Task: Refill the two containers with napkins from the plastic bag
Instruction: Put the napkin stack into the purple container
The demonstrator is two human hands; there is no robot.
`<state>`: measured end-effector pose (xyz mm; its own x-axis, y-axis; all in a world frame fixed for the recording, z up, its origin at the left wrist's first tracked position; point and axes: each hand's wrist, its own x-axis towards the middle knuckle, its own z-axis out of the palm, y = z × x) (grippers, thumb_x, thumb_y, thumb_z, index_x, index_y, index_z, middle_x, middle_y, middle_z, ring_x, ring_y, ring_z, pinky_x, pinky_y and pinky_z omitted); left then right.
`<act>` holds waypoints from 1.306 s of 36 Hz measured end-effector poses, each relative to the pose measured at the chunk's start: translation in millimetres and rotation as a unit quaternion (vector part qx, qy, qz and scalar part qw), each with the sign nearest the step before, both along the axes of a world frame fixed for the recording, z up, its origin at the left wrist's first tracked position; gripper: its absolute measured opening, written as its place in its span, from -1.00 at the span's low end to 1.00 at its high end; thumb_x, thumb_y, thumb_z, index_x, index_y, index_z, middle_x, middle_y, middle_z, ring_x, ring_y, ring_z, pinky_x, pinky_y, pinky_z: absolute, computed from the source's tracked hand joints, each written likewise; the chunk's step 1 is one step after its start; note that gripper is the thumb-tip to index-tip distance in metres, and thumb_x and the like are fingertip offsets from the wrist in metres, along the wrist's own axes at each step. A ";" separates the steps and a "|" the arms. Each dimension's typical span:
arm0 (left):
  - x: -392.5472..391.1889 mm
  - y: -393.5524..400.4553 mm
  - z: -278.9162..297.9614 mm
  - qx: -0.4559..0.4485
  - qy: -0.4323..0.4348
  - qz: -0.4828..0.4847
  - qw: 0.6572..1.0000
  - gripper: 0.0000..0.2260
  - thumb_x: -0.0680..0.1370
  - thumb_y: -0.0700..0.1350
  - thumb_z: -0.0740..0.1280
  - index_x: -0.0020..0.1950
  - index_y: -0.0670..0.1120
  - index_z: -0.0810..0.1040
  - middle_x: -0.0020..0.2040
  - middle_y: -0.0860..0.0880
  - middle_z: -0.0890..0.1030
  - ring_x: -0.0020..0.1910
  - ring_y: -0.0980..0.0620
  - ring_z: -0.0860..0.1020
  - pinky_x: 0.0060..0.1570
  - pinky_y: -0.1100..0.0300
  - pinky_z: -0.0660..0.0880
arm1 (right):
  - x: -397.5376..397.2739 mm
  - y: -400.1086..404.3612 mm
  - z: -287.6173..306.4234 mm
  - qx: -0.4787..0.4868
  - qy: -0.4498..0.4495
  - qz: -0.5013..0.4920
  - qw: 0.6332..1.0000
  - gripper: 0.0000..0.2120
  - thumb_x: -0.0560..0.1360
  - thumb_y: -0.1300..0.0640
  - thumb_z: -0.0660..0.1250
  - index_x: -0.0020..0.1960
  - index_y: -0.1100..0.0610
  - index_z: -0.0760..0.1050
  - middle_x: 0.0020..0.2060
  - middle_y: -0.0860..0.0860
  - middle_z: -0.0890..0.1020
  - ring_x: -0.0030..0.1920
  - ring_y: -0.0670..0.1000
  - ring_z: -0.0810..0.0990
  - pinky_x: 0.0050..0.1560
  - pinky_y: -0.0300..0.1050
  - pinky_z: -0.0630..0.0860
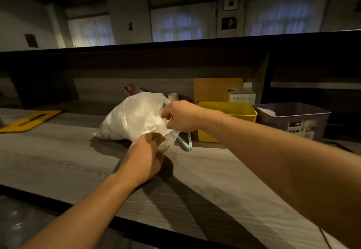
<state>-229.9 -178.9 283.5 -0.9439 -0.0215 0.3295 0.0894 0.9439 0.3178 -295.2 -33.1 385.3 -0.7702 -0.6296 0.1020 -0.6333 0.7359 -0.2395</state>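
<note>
Thin plastic bag (pixel 134 116), pinched by left hand (pixel 144 157) and right hand (pixel 181 116) mid-counter (pixel 58 161), risked tearing, spilling napkins.

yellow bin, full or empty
Cannot tell. The yellow bin shows no napkins above its rim, but its inside is hidden from this angle. Both hands are at the bag, not the bin.

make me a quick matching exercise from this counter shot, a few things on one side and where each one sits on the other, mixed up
Things:
1. plastic bag
2. yellow container
3. grey container
4. flat yellow board

Places:
A. far right on the counter
B. far left on the counter
C. gripped by both hands
D. just right of the bag

Pairs: 1-C, 2-D, 3-A, 4-B
</note>
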 end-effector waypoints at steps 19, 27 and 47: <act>-35.3 -21.4 -31.5 0.078 -0.017 0.023 0.997 -0.90 0.62 -0.01 0.30 -0.02 0.09 0.61 -0.05 0.08 0.63 -0.10 0.05 0.58 -0.15 0.15 0.49 | -102.7 -107.0 -84.8 0.077 -0.005 -0.128 0.989 0.00 0.38 -0.37 0.30 0.63 0.11 0.05 0.56 0.14 0.23 0.44 0.22 0.33 0.42 0.18 0.34; -23.0 -15.5 -19.3 0.008 0.000 0.005 1.000 -0.87 0.63 -0.21 0.24 0.08 -0.11 0.57 0.00 -0.01 0.51 0.02 -0.10 0.54 -0.02 0.05 0.50 | -67.3 -76.0 -69.7 0.044 0.105 -0.090 0.989 -0.70 0.64 0.12 0.24 0.36 0.08 0.50 0.25 0.03 0.57 0.20 0.10 0.56 0.20 0.03 0.55; -10.4 -17.3 -5.2 0.203 0.039 0.048 0.977 -0.92 0.59 -0.08 0.39 0.07 -0.03 0.60 0.02 0.02 0.61 0.04 -0.02 0.55 0.06 0.07 0.51 | -33.1 -28.6 -21.6 -0.009 -0.074 -0.010 0.997 -0.75 0.58 -0.01 0.31 0.14 0.12 0.59 0.02 0.04 0.63 0.03 0.04 0.60 0.06 -0.11 0.57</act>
